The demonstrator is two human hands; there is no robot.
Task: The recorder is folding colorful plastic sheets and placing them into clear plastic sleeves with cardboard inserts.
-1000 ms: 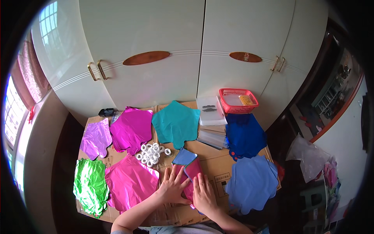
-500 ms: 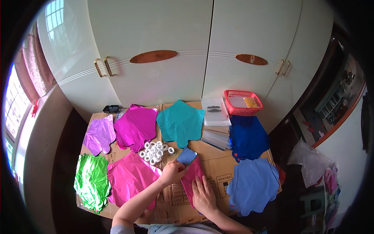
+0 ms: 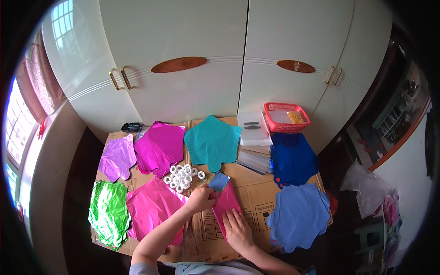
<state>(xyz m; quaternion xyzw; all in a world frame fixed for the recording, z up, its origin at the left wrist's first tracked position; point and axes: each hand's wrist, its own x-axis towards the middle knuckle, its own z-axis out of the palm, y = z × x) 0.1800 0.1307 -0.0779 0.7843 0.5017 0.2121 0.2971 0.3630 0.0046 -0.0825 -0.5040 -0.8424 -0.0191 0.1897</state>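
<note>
In front of me lies a folded strip of deep pink foil balloon (image 3: 225, 201), long and narrow, slanting across the cardboard. A blue folded piece (image 3: 219, 181) shows at its far end. My left hand (image 3: 202, 198) is closed on the strip's left edge near that blue end, its fingertips partly hidden. Flat on the lower part of the strip rests my right hand (image 3: 238, 228), fingers stretched out. Just beyond my left hand is a heap of white ribbon rolls (image 3: 180, 177). A stack of pink star-shaped foil balloons (image 3: 153, 208) lies beside my left forearm.
Flat balloon stacks surround the work spot: green (image 3: 108, 213), lilac (image 3: 118, 158), magenta (image 3: 159, 147), teal (image 3: 212, 141), dark blue (image 3: 293, 160) and light blue (image 3: 299, 217). Clear plastic sleeves (image 3: 254, 160) and a red basket (image 3: 286, 127) stand far right, before white cabinets (image 3: 178, 32).
The whole view has shifted slightly. My left hand stays closed at the strip's edge, and my right hand still lies flat on it, with hardly any movement.
</note>
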